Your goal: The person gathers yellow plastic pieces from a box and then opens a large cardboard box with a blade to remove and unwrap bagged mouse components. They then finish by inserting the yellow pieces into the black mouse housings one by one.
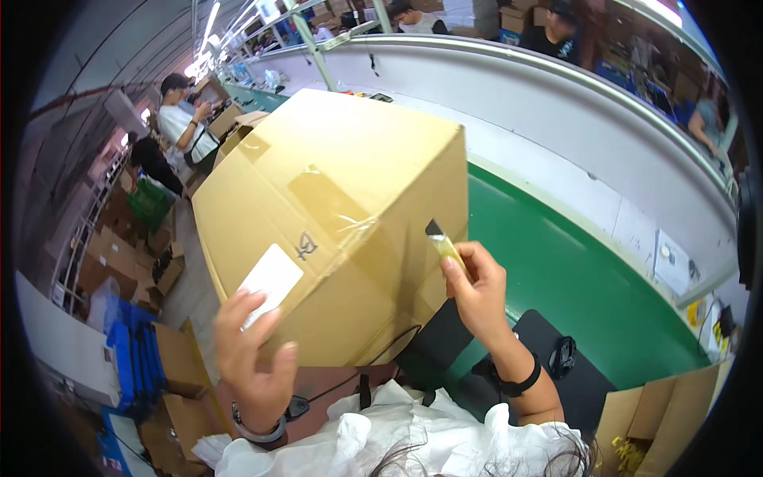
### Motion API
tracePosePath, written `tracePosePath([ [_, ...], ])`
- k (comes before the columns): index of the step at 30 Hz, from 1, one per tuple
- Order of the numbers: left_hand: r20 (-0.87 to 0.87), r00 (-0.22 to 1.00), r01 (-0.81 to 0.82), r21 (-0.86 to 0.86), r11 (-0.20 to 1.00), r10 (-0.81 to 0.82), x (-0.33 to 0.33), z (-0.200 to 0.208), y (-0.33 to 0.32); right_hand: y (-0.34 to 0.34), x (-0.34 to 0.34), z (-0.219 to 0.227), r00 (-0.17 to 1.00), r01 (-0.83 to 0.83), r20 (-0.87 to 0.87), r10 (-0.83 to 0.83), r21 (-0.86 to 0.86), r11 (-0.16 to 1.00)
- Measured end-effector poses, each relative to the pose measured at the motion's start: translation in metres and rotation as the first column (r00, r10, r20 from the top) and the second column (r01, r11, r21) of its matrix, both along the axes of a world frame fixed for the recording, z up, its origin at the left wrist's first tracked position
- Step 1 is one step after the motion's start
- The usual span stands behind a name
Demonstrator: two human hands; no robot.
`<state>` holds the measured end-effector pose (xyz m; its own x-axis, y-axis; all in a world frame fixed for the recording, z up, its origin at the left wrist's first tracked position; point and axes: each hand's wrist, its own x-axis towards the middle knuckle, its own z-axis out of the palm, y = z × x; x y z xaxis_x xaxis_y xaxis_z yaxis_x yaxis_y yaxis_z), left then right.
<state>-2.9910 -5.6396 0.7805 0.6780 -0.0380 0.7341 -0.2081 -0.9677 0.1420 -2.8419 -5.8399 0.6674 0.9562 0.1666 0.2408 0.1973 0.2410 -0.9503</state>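
A large brown cardboard box [381, 151] sits in front of me, its flaps taped along the seam. On its near left face are a white label [273, 280] and a handwritten mark. My left hand [253, 354] is at that face with fingers spread, its fingertips over the label's lower edge; it grips nothing. My right hand [477, 290] is closed around a yellow utility knife [445, 245]. The dark blade points up and left, close to the box's right face; whether it touches the cardboard I cannot tell.
A green-topped bench [556, 254] runs along the right, under a white partition [540, 103]. A black mat [556, 358] with a coiled black cable [563, 356] lies nearby. An open carton [660, 413] stands lower right. Blue stacked items [135, 358] are at left; a person [183, 123] stands beyond the box.
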Motion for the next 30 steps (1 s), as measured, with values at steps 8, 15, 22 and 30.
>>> tracePosePath([
  [8, -0.038, 0.996, -0.072, 0.116, 0.991, 0.077, 0.013, -0.013, 0.008, 0.024, -0.025, 0.036, 0.798, 0.456, 0.596, -0.087, -0.503, 0.735],
  [15, -0.001, 0.996, -0.093, 0.114, 0.989, 0.094, 0.013, -0.015, 0.005, 0.037, -0.021, 0.007, 0.733, 0.552, 0.624, -0.272, -0.311, 0.774],
  [22, 0.0, 0.998, -0.057, 0.145, 0.988, 0.058, 0.013, -0.016, 0.007, 0.041, -0.02, 0.003, 0.596, 0.587, 0.798, -0.089, -0.358, 0.726],
  [30, 0.024, 0.998, -0.069, 0.191, 0.979, 0.066, 0.018, -0.015, 0.006, 0.03, -0.009, -0.041, 0.634, 0.527, 0.77, 0.069, -0.496, 0.689],
])
